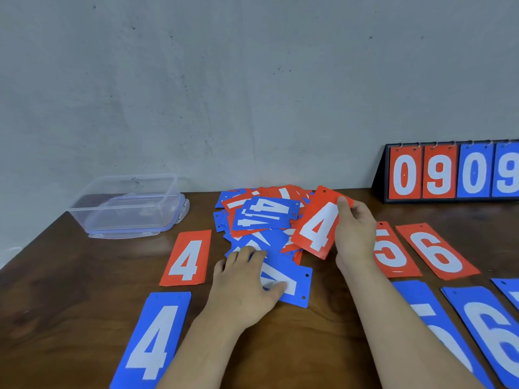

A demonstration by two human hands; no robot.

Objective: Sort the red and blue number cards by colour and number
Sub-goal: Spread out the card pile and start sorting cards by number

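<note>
A mixed heap of red and blue number cards (pixel 264 217) lies mid-table. My right hand (pixel 355 234) pinches a red 4 card (pixel 316 226), lifted and tilted over the heap's right side. My left hand (pixel 244 284) rests flat on a blue card (pixel 292 284) at the heap's near edge, thumb across its white digit. Sorted cards lie around: a red 4 (pixel 186 258), a blue 4 (pixel 153 341), a red 5 (pixel 393 254), a red 6 (pixel 436 251), a blue 5 (pixel 438 327) and a blue 6 (pixel 488 332).
A clear plastic box (pixel 126 206) sits on its lid at the back left. A flip scoreboard (pixel 452 172) reading 0909 stands at the back right against the wall. Another blue card (pixel 509 290) shows at the right edge. The wooden table (pixel 70 290) ends at the left.
</note>
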